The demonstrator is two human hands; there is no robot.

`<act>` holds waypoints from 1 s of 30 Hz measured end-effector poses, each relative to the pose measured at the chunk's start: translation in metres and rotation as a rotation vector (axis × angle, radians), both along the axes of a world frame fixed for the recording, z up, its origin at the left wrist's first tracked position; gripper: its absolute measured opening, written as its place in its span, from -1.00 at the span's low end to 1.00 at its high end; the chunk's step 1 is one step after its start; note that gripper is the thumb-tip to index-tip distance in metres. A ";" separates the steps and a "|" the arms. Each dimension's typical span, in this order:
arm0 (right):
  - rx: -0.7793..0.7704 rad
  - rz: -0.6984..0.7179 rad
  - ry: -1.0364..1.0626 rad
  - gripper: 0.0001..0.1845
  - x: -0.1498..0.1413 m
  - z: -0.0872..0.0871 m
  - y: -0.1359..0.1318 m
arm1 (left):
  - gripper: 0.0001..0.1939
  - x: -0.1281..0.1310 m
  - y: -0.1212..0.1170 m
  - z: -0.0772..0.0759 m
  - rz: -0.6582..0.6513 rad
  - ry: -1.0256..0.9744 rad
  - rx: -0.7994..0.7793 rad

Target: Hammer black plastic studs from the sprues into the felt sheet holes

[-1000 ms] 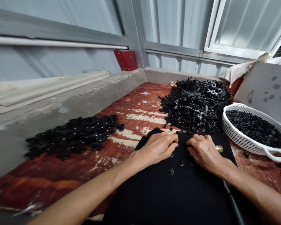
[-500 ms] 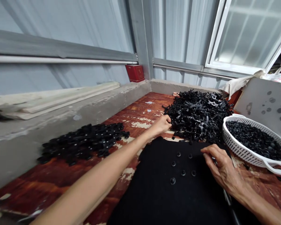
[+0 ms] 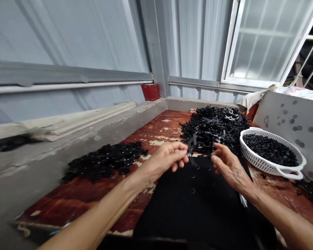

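Note:
My left hand [image 3: 169, 157] pinches a thin black strip-like plastic piece [image 3: 191, 149] between thumb and fingertips, above the top part of a black cloth-like surface [image 3: 198, 211]. To its right my right hand [image 3: 232, 170] hovers with thumb and index finger apart and nothing visible between them. Small round black parts [image 3: 192, 190] are spread on the black surface below the hands. A shiny metal object [image 3: 243, 201] shows beneath my right wrist; its kind is unclear. Just beyond the hands rises a large heap of similar black pieces [image 3: 214, 125].
A white slotted basket [image 3: 261, 166] of small black parts stands at the right, before a spotted grey panel [image 3: 292, 118]. Another pile of black pieces [image 3: 104, 161] lies at the left on the worn red-brown tabletop [image 3: 75, 198]. A red box [image 3: 150, 92] sits in the corner.
My left hand has drawn back from the heap's edge with a black piece in its fingers. My right hand has moved slightly left and its fingers have spread. The camera view has shifted.

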State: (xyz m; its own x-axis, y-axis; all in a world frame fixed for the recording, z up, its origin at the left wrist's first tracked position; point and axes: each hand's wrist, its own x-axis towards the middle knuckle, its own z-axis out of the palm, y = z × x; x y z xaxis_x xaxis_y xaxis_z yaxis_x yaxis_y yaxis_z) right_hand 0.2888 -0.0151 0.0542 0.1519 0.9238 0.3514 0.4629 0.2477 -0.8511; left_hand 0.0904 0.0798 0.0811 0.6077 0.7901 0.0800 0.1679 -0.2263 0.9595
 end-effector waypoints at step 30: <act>-0.228 0.154 0.491 -0.78 -0.030 0.000 -0.057 | -0.77 -0.028 -0.105 -0.037 0.393 0.220 1.063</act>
